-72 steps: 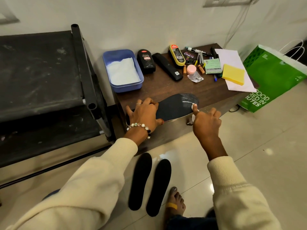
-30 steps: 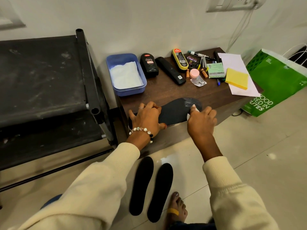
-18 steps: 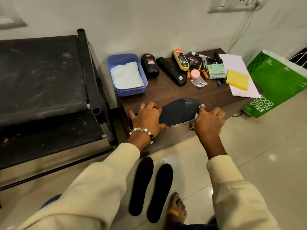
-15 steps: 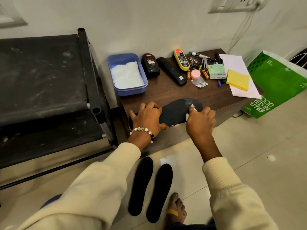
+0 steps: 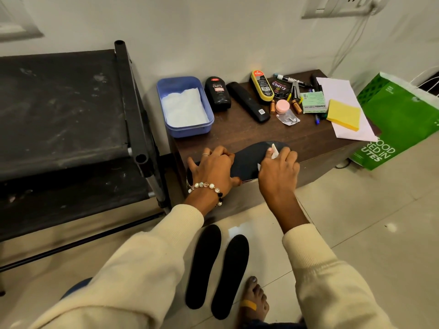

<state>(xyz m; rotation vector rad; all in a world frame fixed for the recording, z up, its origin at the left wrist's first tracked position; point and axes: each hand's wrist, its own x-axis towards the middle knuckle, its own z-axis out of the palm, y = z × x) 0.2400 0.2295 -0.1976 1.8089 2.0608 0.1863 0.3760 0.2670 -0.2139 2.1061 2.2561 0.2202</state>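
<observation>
Insole (image 5: 247, 160) scrubbing goes on: right hand (image 5: 279, 170), pinching a wipe (image 5: 274, 149), is back on its toe; left hand (image 5: 213, 169) clamps its heel.

both arms: cream knit sleeves (image 5: 133, 269) with ribbed cuffs. left wrist: bracelet (image 5: 206, 186) of pale and black beads. left hand (image 5: 213, 169): thin ring (image 5: 205, 154). bare foot (image 5: 255, 298): yellow band (image 5: 249, 305), dark nail polish.
</observation>
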